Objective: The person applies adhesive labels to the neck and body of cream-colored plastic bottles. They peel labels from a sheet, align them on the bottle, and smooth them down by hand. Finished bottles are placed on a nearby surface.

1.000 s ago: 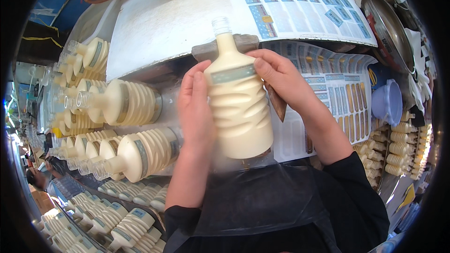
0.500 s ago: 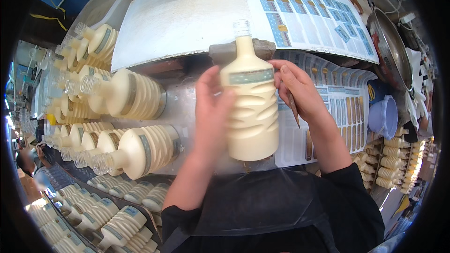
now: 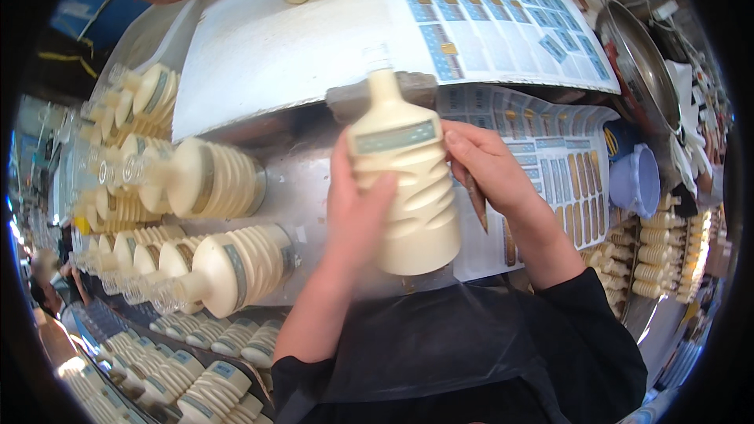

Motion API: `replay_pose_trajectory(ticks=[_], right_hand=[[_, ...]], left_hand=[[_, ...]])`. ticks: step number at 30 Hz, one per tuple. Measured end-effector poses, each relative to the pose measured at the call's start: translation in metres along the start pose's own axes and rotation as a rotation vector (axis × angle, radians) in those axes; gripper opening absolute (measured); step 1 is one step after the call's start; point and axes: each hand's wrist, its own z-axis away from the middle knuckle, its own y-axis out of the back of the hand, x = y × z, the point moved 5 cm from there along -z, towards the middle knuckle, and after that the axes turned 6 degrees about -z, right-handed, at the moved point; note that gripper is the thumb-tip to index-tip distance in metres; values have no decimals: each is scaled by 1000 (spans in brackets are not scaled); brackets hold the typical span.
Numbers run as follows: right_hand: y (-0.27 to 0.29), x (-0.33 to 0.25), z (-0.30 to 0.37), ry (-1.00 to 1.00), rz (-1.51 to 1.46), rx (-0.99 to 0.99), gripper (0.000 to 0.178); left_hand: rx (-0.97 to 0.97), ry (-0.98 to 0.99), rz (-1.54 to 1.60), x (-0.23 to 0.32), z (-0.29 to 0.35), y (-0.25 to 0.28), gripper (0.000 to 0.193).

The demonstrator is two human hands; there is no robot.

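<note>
I hold a cream ribbed bottle (image 3: 408,188) upright in front of me, its clear neck pointing away. A grey-blue label band sits across its shoulder. My left hand (image 3: 353,204) wraps around the bottle's left side, thumb on the front ribs. My right hand (image 3: 491,169) presses against the bottle's right side by the label and also holds a thin brown stick-like tool (image 3: 477,200) that points down. Behind the bottle lies a grey-brown block (image 3: 345,98) on the metal bench.
Several cream bottles lie on their sides at the left (image 3: 212,180), more fill crates at the lower left (image 3: 188,377). Sheets of small labels (image 3: 565,165) cover the bench at the right. A blue cup (image 3: 636,180) and a metal bowl (image 3: 636,63) stand at the right.
The bottle has shifted slightly right and up in my hands. My left thumb has come round onto the front ribs. My right hand has stayed at the label edge.
</note>
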Motion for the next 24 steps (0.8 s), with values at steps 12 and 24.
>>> replay_pose_trajectory(ticks=[12,24], right_hand=[[-3,-11,-16,179,30,91,33],[-7,-1,-26,61,-43,111,26]], left_hand=[[106,-6,-97,17,1,0,67],[172,-30,106,3,-25,10,28]])
